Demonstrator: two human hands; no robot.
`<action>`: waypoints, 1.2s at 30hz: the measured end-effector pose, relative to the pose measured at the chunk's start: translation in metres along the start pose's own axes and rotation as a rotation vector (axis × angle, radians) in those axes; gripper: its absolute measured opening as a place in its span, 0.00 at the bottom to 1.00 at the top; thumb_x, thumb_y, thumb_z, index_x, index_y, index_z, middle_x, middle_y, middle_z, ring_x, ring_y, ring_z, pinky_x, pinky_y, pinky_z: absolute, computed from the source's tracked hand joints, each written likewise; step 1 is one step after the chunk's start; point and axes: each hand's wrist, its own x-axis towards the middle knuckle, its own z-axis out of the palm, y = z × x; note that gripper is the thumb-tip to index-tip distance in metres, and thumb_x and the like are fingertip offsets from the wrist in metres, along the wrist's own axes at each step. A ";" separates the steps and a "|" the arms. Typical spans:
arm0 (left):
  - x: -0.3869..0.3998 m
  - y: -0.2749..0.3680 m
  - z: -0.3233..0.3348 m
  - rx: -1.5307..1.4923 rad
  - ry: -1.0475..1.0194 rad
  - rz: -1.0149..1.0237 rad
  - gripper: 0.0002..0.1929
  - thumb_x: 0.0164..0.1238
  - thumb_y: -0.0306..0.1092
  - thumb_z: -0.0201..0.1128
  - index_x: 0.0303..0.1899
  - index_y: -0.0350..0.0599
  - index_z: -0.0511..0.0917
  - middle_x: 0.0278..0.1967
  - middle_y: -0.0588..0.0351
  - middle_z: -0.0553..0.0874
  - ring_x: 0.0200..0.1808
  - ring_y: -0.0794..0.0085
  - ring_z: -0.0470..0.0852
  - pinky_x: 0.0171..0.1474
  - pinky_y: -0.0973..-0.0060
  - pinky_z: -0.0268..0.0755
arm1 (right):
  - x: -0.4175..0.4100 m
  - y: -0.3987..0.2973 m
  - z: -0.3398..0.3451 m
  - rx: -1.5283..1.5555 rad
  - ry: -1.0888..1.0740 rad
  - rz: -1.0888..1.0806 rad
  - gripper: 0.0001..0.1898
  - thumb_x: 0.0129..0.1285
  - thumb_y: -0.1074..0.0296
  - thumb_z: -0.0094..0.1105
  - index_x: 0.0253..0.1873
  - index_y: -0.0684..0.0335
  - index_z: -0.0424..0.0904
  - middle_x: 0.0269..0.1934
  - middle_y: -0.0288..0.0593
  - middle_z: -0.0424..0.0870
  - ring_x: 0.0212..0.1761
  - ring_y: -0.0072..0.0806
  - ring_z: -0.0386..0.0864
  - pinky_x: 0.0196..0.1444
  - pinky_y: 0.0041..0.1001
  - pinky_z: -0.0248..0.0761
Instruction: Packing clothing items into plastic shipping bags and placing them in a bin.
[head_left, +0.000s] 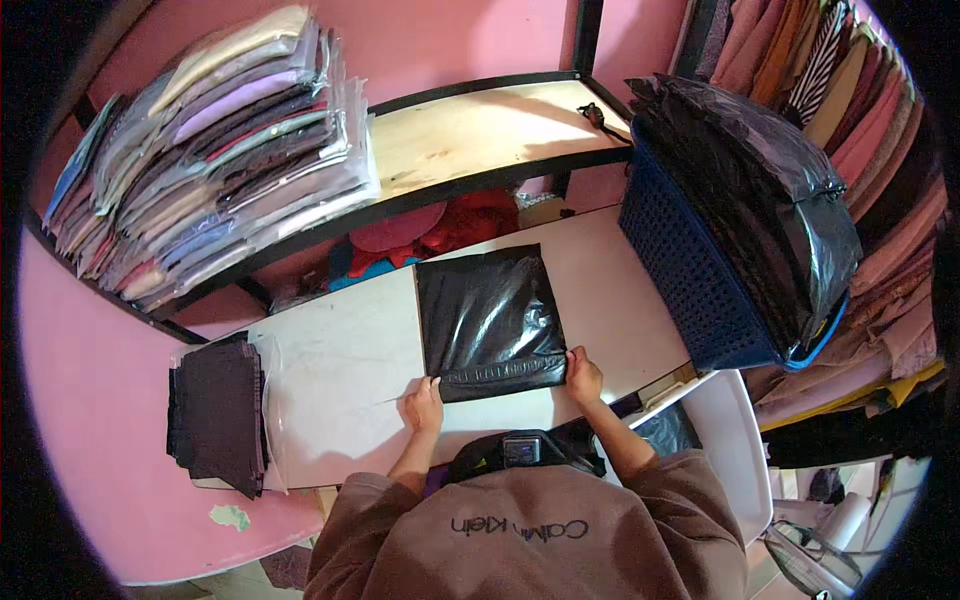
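A glossy black plastic mailing bag (487, 315) lies flat on the white tabletop (345, 360) in front of me. Its near edge carries a strip or fold (502, 371) running from side to side. My left hand (425, 405) pinches the near left corner of the bag between thumb and fingers. At the near right corner, my right hand (583, 376) grips the edge in the same way. What the bag holds, if anything, cannot be seen.
Dark folded cloth (221, 412) is stacked at the table's left end. Bagged garments (240, 150) fill the left of a raised shelf (480, 127). A blue basket (682, 270) with black plastic bags stands right, near hanging clothes (862, 187) and a white bin (731, 442).
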 end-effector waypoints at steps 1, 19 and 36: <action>-0.001 -0.002 0.001 0.003 0.000 0.004 0.10 0.63 0.40 0.57 0.33 0.45 0.80 0.20 0.42 0.79 0.23 0.49 0.79 0.28 0.57 0.69 | 0.001 -0.005 -0.003 0.027 -0.037 0.014 0.10 0.68 0.60 0.44 0.37 0.59 0.66 0.21 0.52 0.77 0.25 0.50 0.77 0.27 0.44 0.68; 0.004 0.018 -0.004 0.140 -0.066 -0.066 0.15 0.65 0.45 0.53 0.29 0.45 0.78 0.25 0.52 0.81 0.27 0.56 0.79 0.34 0.59 0.66 | -0.005 -0.009 -0.002 -0.134 -0.147 -0.556 0.19 0.63 0.57 0.50 0.55 0.59 0.68 0.57 0.46 0.71 0.64 0.41 0.62 0.64 0.40 0.52; 0.003 0.046 -0.011 0.080 -0.524 0.743 0.30 0.57 0.41 0.61 0.62 0.49 0.64 0.63 0.54 0.67 0.64 0.61 0.63 0.64 0.55 0.51 | -0.005 -0.024 0.009 -0.224 -0.435 -0.980 0.30 0.66 0.54 0.45 0.69 0.58 0.51 0.70 0.42 0.52 0.71 0.37 0.49 0.69 0.43 0.42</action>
